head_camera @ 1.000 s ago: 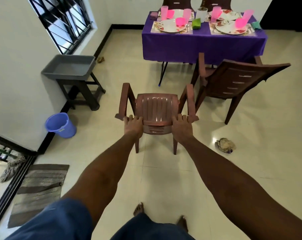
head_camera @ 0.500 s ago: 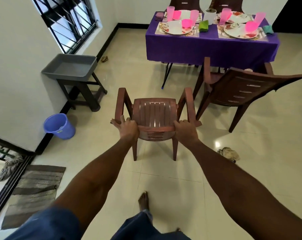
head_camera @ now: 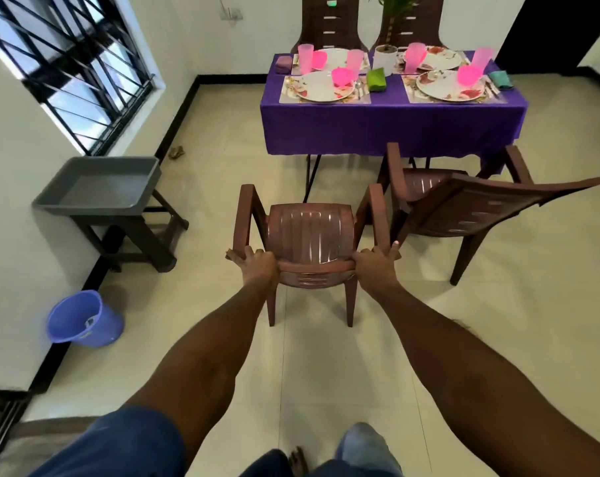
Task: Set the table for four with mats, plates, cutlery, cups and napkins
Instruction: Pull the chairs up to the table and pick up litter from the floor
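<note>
Head view: a brown ribbed plastic armchair [head_camera: 310, 235] is being gripped at its backrest by the left hand [head_camera: 259, 268] and right hand [head_camera: 374, 266], fingers curled. Seating is apparently being arranged; next, the chair needs bringing to the purple-clothed table [head_camera: 391, 125].

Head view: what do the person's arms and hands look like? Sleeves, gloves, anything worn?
Both forearms are bare, no sleeves visible. The left hand and right hand carry no gloves; no watch, ring or band shows on either wrist or the fingers. Blue clothing sits at the frame's lower edge.
</note>
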The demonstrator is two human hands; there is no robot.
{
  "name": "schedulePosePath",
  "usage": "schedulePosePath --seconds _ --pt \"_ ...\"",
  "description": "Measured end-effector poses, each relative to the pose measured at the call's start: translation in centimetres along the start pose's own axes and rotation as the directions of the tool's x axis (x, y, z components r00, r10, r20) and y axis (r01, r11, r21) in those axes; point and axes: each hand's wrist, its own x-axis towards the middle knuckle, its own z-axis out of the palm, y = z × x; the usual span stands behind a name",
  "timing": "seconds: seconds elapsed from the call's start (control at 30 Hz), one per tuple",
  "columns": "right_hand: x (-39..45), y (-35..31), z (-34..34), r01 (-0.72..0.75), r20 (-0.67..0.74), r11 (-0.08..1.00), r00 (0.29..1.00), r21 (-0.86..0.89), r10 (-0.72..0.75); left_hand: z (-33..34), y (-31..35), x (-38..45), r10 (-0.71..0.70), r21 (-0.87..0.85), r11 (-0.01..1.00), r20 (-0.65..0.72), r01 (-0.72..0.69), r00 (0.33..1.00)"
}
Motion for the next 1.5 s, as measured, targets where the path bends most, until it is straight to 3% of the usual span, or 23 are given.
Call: schedulePosePath --seconds 0.4,0.7,1.07,1.33,1.5 --pt "17.3 5.8 -2.1 0.048 -0.023 0.999 0.999 0.011 -0.048 -4.3 5.0 18.0 -0.016 0.002 1.000 0.022 0.016 1.000" --pt "25.1 10.4 -2.8 0.095 -0.001 0.995 0.995 0.020 -0.095 -6.4 9.1 25.0 -0.023 -0.011 1.000 0.063 0.023 0.998" --pt "26.2 10.0 -2.1 0.090 -0.005 0.996 0.996 0.005 -0.090 -6.3 8.5 26.7 0.005 0.024 1.000 0.077 -0.007 0.997" --pt "24.6 9.3 -1.6 0.017 0.099 0.993 0.995 0.119 -0.029 -6.5 7.5 26.6 0.098 -0.116 0.990 0.161 -0.080 0.982" --pt "22.3 8.9 -0.2 -0.023 0.110 0.991 0.994 0.134 0.008 -4.7 7.3 24.1 0.142 -0.172 0.977 0.067 -0.129 0.988"
